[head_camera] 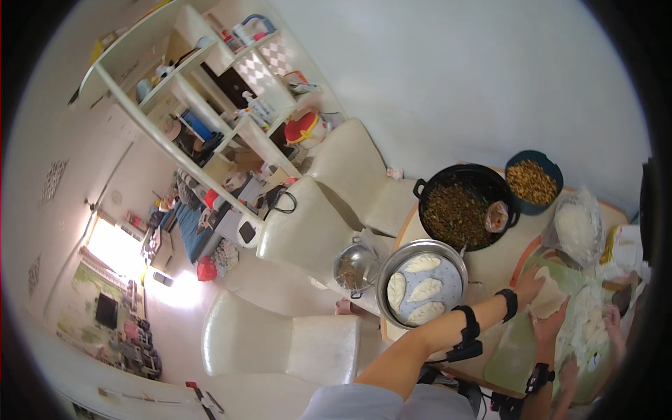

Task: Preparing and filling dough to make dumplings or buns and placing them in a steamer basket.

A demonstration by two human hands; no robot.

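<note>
My left hand (529, 287) grips the upper left edge of a flat round dough wrapper (548, 294). My right hand (550, 316) supports the same wrapper from below, its fingers around the lower edge. The dough hangs over a floury green mat (517, 341). Left of my hands, a round steel steamer pot (382, 294) holds several pleated dumplings (426, 290) on a perforated liner. Beyond it stands a black two-handled pan (454, 210) of chopped filling, with a small plastic-wrapped item inside. Next to that is a dark blue bowl (531, 181) of yellowish-brown chopped food.
Another person's hands (611, 320) are at the mat's right side, near floury dough. A bagged white dough mass (576, 226) lies at the back right. A small lidded pot (354, 270) stands left of the steamer. Pale chairs (325, 341) and a shelf unit (173, 147) are farther left.
</note>
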